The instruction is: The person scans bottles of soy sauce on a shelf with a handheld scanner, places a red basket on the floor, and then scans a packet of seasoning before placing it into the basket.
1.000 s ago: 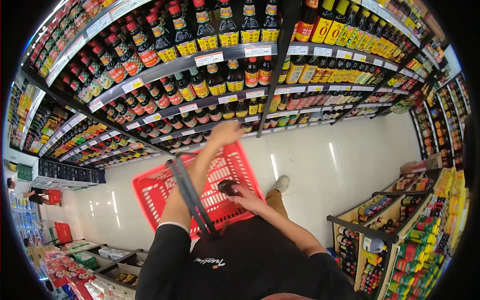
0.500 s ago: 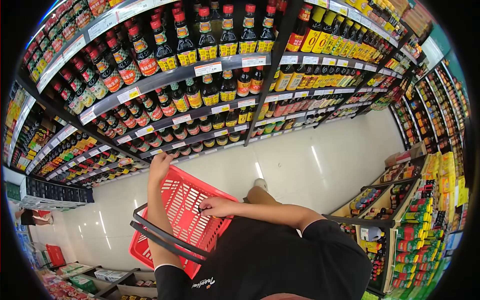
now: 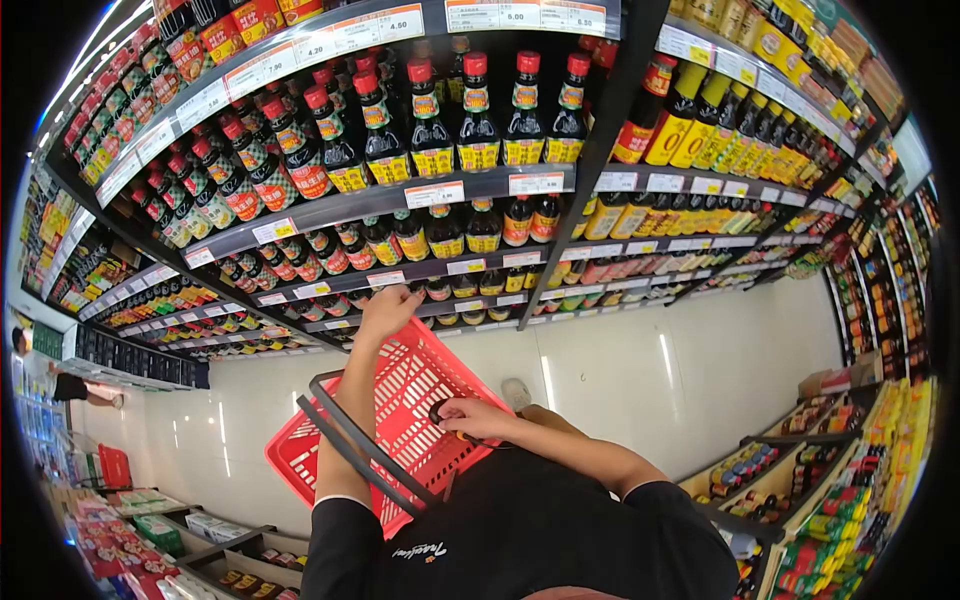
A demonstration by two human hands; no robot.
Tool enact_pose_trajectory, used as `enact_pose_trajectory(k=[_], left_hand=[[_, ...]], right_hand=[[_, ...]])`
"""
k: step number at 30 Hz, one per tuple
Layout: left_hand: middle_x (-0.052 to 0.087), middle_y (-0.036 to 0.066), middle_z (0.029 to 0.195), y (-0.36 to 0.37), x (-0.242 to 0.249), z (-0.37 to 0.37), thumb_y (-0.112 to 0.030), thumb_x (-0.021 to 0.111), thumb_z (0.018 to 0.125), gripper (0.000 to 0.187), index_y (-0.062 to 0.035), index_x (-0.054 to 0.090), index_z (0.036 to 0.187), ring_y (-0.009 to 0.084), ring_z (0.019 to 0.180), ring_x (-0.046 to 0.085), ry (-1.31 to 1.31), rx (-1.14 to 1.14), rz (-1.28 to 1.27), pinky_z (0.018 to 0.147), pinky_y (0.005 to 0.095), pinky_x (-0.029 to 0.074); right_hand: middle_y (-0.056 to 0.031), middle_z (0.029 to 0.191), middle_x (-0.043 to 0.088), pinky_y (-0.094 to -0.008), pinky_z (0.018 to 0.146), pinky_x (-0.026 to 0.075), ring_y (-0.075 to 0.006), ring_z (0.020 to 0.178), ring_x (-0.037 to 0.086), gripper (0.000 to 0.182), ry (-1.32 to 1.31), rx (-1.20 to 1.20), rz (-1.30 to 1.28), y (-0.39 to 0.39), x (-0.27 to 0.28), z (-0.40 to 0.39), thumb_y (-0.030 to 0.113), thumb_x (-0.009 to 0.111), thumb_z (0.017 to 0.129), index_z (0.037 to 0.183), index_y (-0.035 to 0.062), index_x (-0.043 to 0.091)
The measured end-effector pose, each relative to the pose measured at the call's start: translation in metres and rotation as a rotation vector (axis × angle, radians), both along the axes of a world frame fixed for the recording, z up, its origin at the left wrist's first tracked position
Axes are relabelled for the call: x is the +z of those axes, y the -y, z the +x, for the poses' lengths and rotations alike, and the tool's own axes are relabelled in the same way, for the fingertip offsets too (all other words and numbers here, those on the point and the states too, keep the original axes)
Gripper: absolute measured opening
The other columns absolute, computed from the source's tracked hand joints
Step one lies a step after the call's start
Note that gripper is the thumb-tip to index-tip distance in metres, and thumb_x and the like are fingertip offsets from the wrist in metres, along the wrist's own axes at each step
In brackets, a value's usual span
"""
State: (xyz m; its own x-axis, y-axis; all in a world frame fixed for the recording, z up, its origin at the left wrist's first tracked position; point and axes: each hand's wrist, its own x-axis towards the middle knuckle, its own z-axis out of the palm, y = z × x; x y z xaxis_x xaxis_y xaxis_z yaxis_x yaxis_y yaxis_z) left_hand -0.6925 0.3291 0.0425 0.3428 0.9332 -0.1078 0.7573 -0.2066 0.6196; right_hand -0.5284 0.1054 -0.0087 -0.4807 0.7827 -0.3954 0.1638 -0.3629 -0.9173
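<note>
Left hand (image 3: 388, 308) up at the sauce bottle shelf (image 3: 400, 275), fingers curled together. Right hand (image 3: 478, 417) over the red shopping basket (image 3: 400, 410), fingers clamped on a dark bottle (image 3: 441, 410)

Left hand (image 3: 388, 307) at frame centre, arm stretched forward, fingers curled loosely. Right hand (image 3: 472, 418) lower centre, elbow bent, fingers closed, palm down.

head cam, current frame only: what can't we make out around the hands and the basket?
- Dark item under the right hand at the red basket rim: mostly covered by fingers, type unclear.
- Left hand grip: seen from behind, reaching toward the low shelf bottles; contact unclear.
- Basket contents: hidden by arm and handles.
- Price tags: too small.
</note>
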Motion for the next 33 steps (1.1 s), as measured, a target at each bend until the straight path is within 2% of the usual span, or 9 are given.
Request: enact_pose_trajectory(k=[5, 6, 10, 16, 18, 21, 24, 29, 33], left_hand=[[0.069, 0.021, 0.085, -0.015, 0.028, 0.04, -0.038, 0.058, 0.089, 0.039, -0.001, 0.07, 0.09, 0.0397, 0.085, 0.067, -0.125, -0.041, 0.029, 0.076, 0.0466, 0.05], [0.069, 0.023, 0.09, -0.012, 0.035, 0.048, -0.037, 0.051, 0.091, 0.04, -0.0029, 0.071, 0.093, 0.0413, 0.089, 0.066, -0.241, -0.076, 0.034, 0.08, 0.0488, 0.051], [0.069, 0.023, 0.093, -0.014, 0.026, 0.058, -0.034, 0.044, 0.09, 0.04, -0.0046, 0.071, 0.092, 0.0421, 0.091, 0.066, -0.299, -0.031, -0.009, 0.084, 0.0507, 0.051], [0.069, 0.024, 0.088, -0.007, 0.008, 0.048, -0.032, 0.046, 0.089, 0.038, -0.0047, 0.072, 0.088, 0.043, 0.084, 0.067, -0.323, 0.157, 0.084, 0.08, 0.0536, 0.053], [0.069, 0.025, 0.086, -0.005, 0.008, 0.038, -0.032, 0.047, 0.088, 0.037, -0.005, 0.073, 0.086, 0.0426, 0.082, 0.068, -0.313, 0.211, 0.099, 0.08, 0.0529, 0.053], [0.07, 0.025, 0.094, -0.01, 0.009, 0.019, -0.037, 0.047, 0.09, 0.043, -0.0054, 0.073, 0.102, 0.0412, 0.092, 0.068, -0.389, 0.253, -0.071, 0.087, 0.0506, 0.053], [0.07, 0.025, 0.094, -0.012, 0.008, -0.002, -0.038, 0.048, 0.089, 0.043, -0.0057, 0.073, 0.101, 0.0411, 0.092, 0.068, -0.376, 0.293, -0.025, 0.087, 0.0501, 0.053], [0.07, 0.025, 0.094, -0.022, -0.001, -0.062, -0.041, 0.05, 0.088, 0.043, -0.0044, 0.073, 0.092, 0.0408, 0.093, 0.068, -0.323, 0.329, -0.001, 0.088, 0.0496, 0.053], [0.07, 0.024, 0.094, -0.037, 0.016, -0.114, -0.045, 0.054, 0.085, 0.045, -0.0055, 0.073, 0.093, 0.0406, 0.092, 0.068, -0.287, 0.327, -0.056, 0.087, 0.049, 0.053]], right_hand=[[-0.0077, 0.1, 0.067, -0.03, 0.083, 0.05, -0.0147, 0.093, 0.062, 0.03, -0.054, 0.04, 0.023, -0.029, -0.008, 0.039, 0.02, 0.069, 0.09, 0.109, -0.0025, 0.062], [-0.0079, 0.101, 0.067, -0.0301, 0.083, 0.05, -0.015, 0.094, 0.062, 0.03, -0.04, 0.053, 0.043, -0.035, -0.007, 0.045, 0.02, 0.069, 0.09, 0.109, -0.0026, 0.062], [-0.009, 0.103, 0.067, -0.0301, 0.086, 0.05, -0.0161, 0.097, 0.063, 0.031, -0.065, 0.113, 0.036, -0.048, -0.015, 0.064, 0.02, 0.069, 0.091, 0.11, -0.0025, 0.062], [-0.0095, 0.102, 0.068, -0.0303, 0.084, 0.05, -0.0164, 0.096, 0.063, 0.033, -0.075, 0.263, -0.069, -0.066, -0.004, 0.071, 0.022, 0.07, 0.09, 0.112, -0.0023, 0.062], [-0.0097, 0.103, 0.068, -0.0306, 0.084, 0.05, -0.0164, 0.096, 0.063, 0.034, -0.05, 0.294, -0.124, -0.075, -0.001, 0.067, 0.022, 0.07, 0.09, 0.113, -0.0023, 0.062], [-0.0095, 0.102, 0.068, -0.0305, 0.082, 0.05, -0.0157, 0.094, 0.062, 0.036, -0.13, 0.293, -0.06, -0.08, -0.023, 0.052, 0.024, 0.071, 0.089, 0.113, -0.0021, 0.063], [-0.008, 0.099, 0.067, -0.0304, 0.079, 0.05, -0.0149, 0.091, 0.062, 0.036, -0.13, 0.321, -0.046, -0.089, -0.023, 0.035, 0.025, 0.071, 0.089, 0.112, -0.0021, 0.063], [-0.0071, 0.104, 0.066, -0.0291, 0.083, 0.05, -0.0138, 0.097, 0.062, 0.031, -0.052, 0.411, -0.03, -0.11, -0.032, -0.017, 0.019, 0.067, 0.094, 0.116, -0.0017, 0.061], [-0.0075, 0.105, 0.066, -0.0288, 0.082, 0.051, -0.0141, 0.096, 0.063, 0.032, -0.106, 0.355, -0.042, -0.129, -0.029, -0.069, 0.017, 0.067, 0.093, 0.118, -0.0017, 0.06]])
